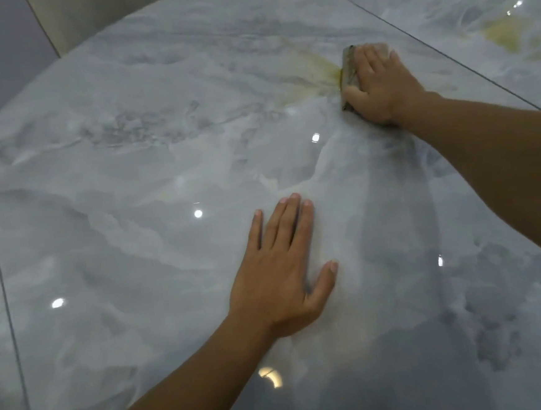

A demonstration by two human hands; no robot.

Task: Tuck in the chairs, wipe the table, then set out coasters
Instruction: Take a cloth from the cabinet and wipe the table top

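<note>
1. Counter (134,215): glossy slab patterned like grey-white marble with cloudy veining. It fills nearly the whole view, and its far edge is curved.
2. Seams: one thin dark line (1,274) runs down the left side and another (445,58) crosses diagonally at upper right, splitting the top into panels.
3. Yellow streak (313,72) lies in the surface just left of the cloth. A second yellow patch (505,36) sits beyond the right seam. Cannot tell whether these are stain or part of the pattern.
4. Cloth (349,66): dull brown-grey, folded into a thick pad with a straight left edge. It lies flat on the counter at upper right, on the near side of the diagonal seam.
5. Right hand (383,89): palm down on the cloth. Its fingers (371,59) are laid out straight and close together over the top, and the thumb lies along the near-left corner. It presses rather than grips.
6. Left hand (278,285): flat on bare counter at centre, well apart from the cloth. Its fingers (291,222) are straight and slightly spread, thumb out to the right, holding nothing.
7. Small white glints (198,213) from lamps dot the polish.
8. Cream upright (63,20) sits behind the far edge, too cropped to name.
</note>
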